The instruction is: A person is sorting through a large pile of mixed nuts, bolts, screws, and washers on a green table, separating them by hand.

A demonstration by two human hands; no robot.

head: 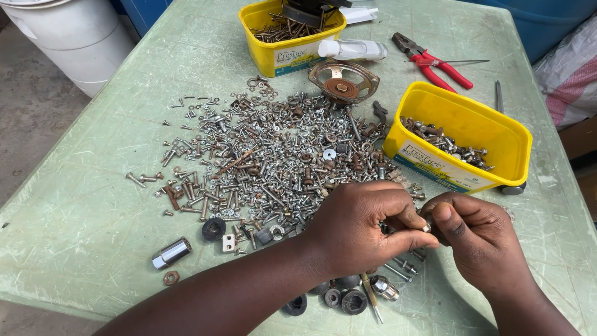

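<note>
Head view: a small metal fastener (426,228) is pinched between the fingertips of the left hand (360,227) and right hand (476,239), lower right of centre, below the yellow tub (497,134). Judged light, stiff and slippery, it is best gripped across its sides.

— Any sleeves on those arms?
— None; both forearms are bare to the frame's edge.
— Gloves, rings, a watch?
— Nothing: left hand (357,227) and right hand (476,239) are bare, nails short.
</note>
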